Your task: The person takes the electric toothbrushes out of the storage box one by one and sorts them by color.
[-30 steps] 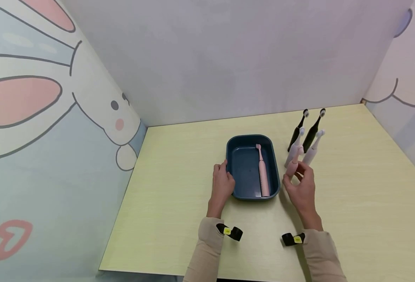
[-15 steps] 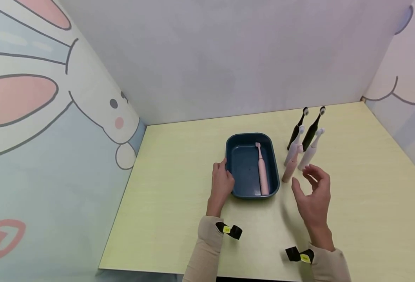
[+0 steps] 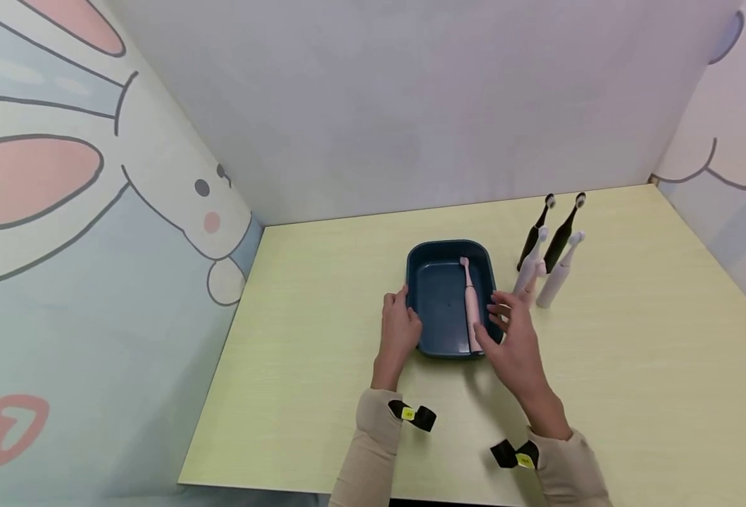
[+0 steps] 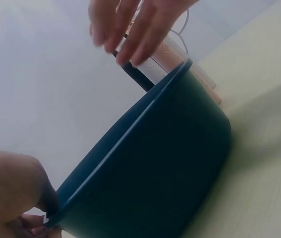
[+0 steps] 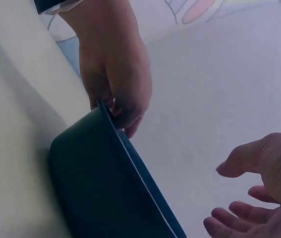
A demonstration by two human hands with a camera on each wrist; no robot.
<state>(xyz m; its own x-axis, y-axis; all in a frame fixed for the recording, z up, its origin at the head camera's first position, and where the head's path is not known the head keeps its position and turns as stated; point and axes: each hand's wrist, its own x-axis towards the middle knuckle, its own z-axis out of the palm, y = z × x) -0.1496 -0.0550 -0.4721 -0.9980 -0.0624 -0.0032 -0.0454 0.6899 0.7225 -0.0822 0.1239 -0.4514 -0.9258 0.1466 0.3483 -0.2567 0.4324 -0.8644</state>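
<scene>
My left hand [image 3: 400, 338] holds the left rim of a dark blue plastic bin [image 3: 439, 310], thumb over the edge, as the left wrist view shows. Inside it, along the right side, lies a pink electric toothbrush [image 3: 471, 303]. Over the bin's right rim is my right hand [image 3: 515, 352], fingers spread and nothing between them, its thumb overlapping the toothbrush handle in the head view. Another pink electric toothbrush [image 3: 530, 285] stands just beyond that hand, its lower part hidden. Both hands appear in the right wrist view, the right hand [image 5: 259, 193] with fingers apart.
Two white electric toothbrushes, a nearer one [image 3: 555, 278] and a left one [image 3: 531, 266], stand upright right of the bin. Behind them stand a black one [image 3: 560, 239] and a second black one [image 3: 531, 243]. A grey wall [image 3: 411, 120] rises behind the pale table [image 3: 309, 338].
My right hand let go of the standing pink electric toothbrush, drew back to the right, then moved left over the bin's right rim. The left hand has stayed on the bin.
</scene>
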